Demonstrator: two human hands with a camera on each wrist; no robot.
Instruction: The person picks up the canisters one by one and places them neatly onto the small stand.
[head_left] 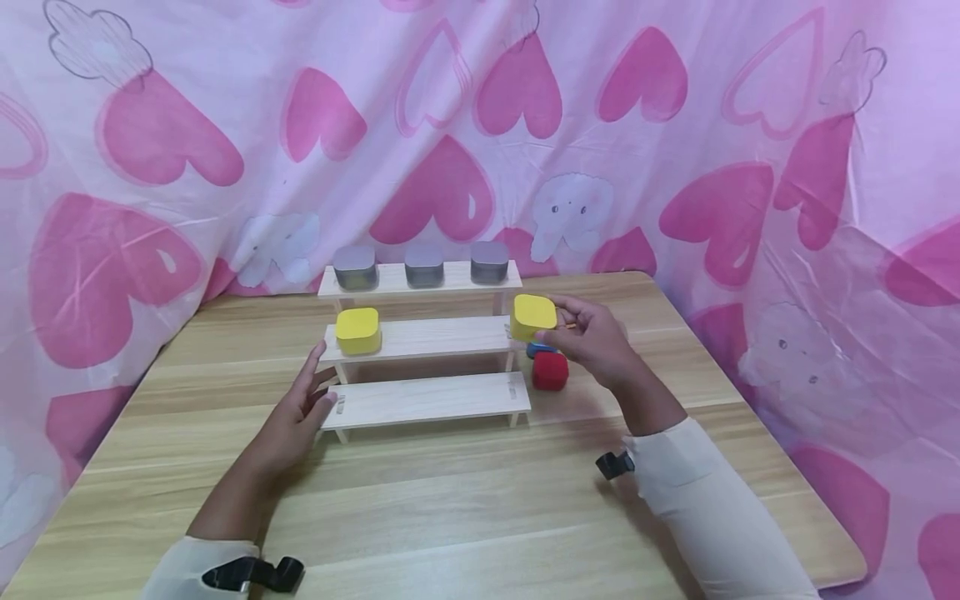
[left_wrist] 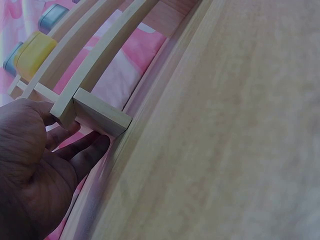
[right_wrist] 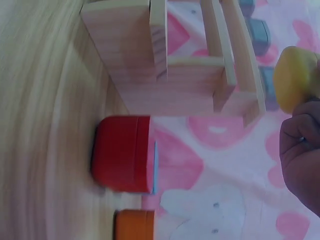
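My right hand (head_left: 597,343) holds a yellow rounded-square box (head_left: 533,313) between thumb and fingers, raised by the right end of the middle shelf (head_left: 442,336). A second yellow box (head_left: 357,330) stands on that shelf's left end. My left hand (head_left: 288,425) touches the left end of the front shelf (head_left: 423,402), with its thumb against the board. In the left wrist view its other fingers (left_wrist: 92,156) reach beside the shelf's leg panel (left_wrist: 102,114). Below my right hand, a red box (head_left: 550,371) sits on the table, a blue one (head_left: 540,350) just behind it.
Three grey boxes (head_left: 424,267) line the back shelf (head_left: 390,282), the highest of the stepped wooden shelves. An orange box (right_wrist: 134,226) shows beside the red one in the right wrist view. A pink heart-patterned cloth (head_left: 330,208) hangs behind the wooden table (head_left: 450,517).
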